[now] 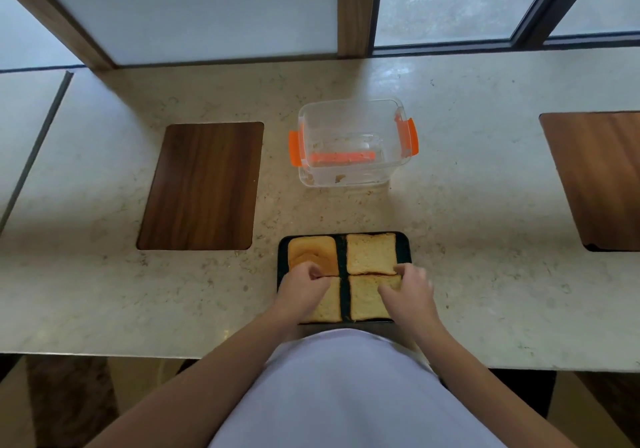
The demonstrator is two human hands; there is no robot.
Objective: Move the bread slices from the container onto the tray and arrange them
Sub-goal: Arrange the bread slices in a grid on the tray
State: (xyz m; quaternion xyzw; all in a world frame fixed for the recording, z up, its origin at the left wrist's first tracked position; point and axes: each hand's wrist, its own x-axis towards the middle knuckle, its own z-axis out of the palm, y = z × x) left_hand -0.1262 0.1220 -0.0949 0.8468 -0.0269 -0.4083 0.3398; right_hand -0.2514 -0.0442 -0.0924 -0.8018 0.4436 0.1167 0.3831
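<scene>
A dark tray (403, 250) lies at the near edge of the counter with several bread slices laid in a two-by-two grid. The far-left slice (313, 252) is a brown crust piece; the far-right slice (371, 253) is pale. My left hand (303, 286) pinches the far edge of the near-left slice (329, 307). My right hand (407, 291) grips the far right corner of the near-right slice (363, 300). Beyond the tray stands the clear plastic container (353, 142) with orange clips, holding only crumbs.
A dark wooden inlay panel (202, 186) is set into the marble counter left of the container, and another wooden panel (599, 177) sits at the far right. Frosted window panes with wooden frames rise behind the counter. My torso presses against the counter's near edge.
</scene>
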